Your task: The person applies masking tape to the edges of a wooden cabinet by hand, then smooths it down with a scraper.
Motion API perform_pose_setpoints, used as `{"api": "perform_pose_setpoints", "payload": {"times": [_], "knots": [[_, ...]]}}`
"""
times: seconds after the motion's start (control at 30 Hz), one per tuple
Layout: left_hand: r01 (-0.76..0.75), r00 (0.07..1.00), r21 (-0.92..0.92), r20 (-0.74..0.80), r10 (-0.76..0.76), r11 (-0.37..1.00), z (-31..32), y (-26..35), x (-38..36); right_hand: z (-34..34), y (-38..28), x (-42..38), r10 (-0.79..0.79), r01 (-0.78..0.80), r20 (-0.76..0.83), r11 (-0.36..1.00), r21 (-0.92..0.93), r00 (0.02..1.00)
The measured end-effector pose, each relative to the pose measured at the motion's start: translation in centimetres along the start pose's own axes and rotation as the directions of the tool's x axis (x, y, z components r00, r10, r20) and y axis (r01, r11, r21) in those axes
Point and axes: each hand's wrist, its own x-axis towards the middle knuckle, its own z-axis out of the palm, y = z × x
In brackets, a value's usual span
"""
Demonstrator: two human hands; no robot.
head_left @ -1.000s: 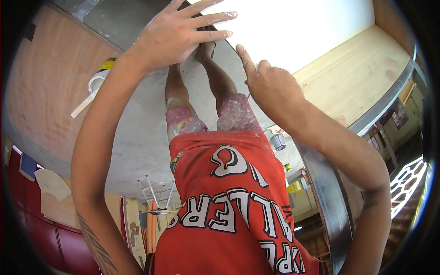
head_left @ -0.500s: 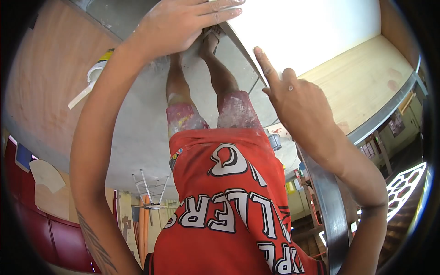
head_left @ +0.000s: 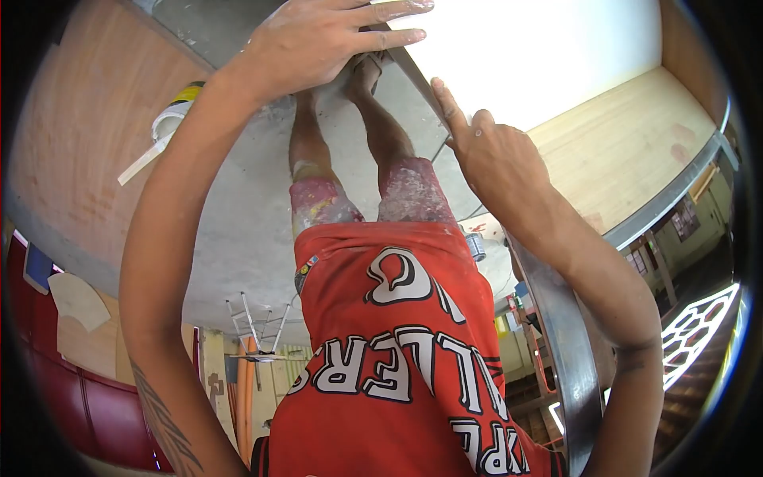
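Observation:
My left hand (head_left: 318, 44) reaches to the near edge of a bright white panel (head_left: 540, 56). Its fingers are stretched out and apart, with the tips over the panel's edge. White smears mark the fingertips. Farther along that edge is my right hand (head_left: 497, 147), its index finger straight against the edge strip (head_left: 417, 75) and the other fingers bent or hidden. No tool shows in either hand.
A white bucket (head_left: 167, 123) with a pale strip across it stands at left, by a wooden panel (head_left: 95, 103). A metal-edged plywood surface (head_left: 628, 135) lies at right. Behind me are a metal-legged stand (head_left: 258, 330) and a small can (head_left: 474, 245) on the floor.
My right hand has slid left, from over the white surface to its edge. My left hand has shifted slightly right and down, its fingers still stretched out.

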Motion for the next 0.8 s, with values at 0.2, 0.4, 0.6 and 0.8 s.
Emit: {"api": "perform_pose_setpoints", "payload": {"times": [0.2,0.4,0.6,0.8], "knots": [[0.003,1.000,-0.040,-0.014,-0.003,0.999,0.4,0.1,0.2,0.4,0.0,0.1,-0.005,0.005,-0.002,1.000,0.011,1.000],[-0.013,1.000,0.127,0.004,0.013,0.992,1.6,1.3,-0.2,0.5,0.0,0.3,-0.005,0.007,-0.019,0.996,0.084,1.000],[0.092,0.996,0.038,-0.013,-0.092,0.995,3.4,4.7,-0.5,0.9,0.3,0.2,-0.024,0.029,-0.039,0.993,0.110,0.999],[0.114,0.993,0.122,0.015,-0.117,0.986,2.8,5.8,-0.7,-0.7,0.9,-2.0,-0.069,0.089,-0.072,0.946,0.312,0.995]]}}
